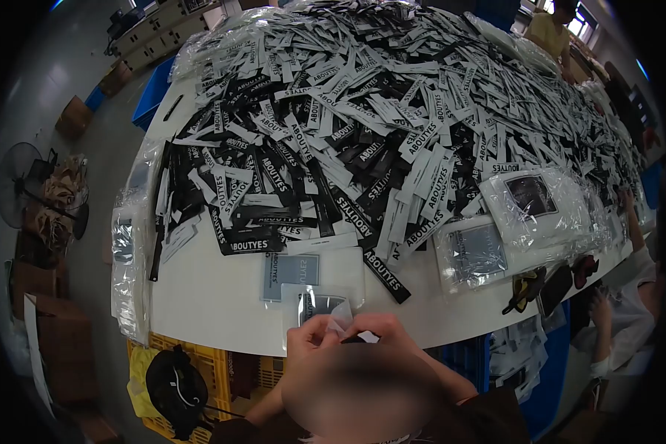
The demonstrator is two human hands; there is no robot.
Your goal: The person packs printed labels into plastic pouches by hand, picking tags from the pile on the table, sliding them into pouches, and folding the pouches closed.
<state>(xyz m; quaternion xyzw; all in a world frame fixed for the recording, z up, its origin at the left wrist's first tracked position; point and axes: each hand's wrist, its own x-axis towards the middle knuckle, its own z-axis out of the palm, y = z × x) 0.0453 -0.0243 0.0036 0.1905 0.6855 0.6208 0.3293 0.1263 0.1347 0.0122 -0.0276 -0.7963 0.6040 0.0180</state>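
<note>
At the table's front edge, my left hand (pixel 311 334) is closed on the upper edge of a clear plastic bag (pixel 296 302) with a grey and black printed panel. My right hand (pixel 377 325) meets it from the other side, its fingers pinched at the bag's lifted, whitish corner. Something dark shows under my right fingers; I cannot make out what it is. Just beyond my hands lies another printed bag (pixel 292 277), grey-blue with lettering. A black sachet (pixel 386 275) marked ABOUTYES lies to its right. The blurred patch hides my wrists in part.
A big heap of black and white sachets (pixel 333 133) covers most of the white table (pixel 192 296). Stacked clear bags (pixel 536 200) lie at right, plastic-wrapped bags (pixel 132 259) at left. A yellow crate (pixel 218 362) holds a black bag below. Other people are at right.
</note>
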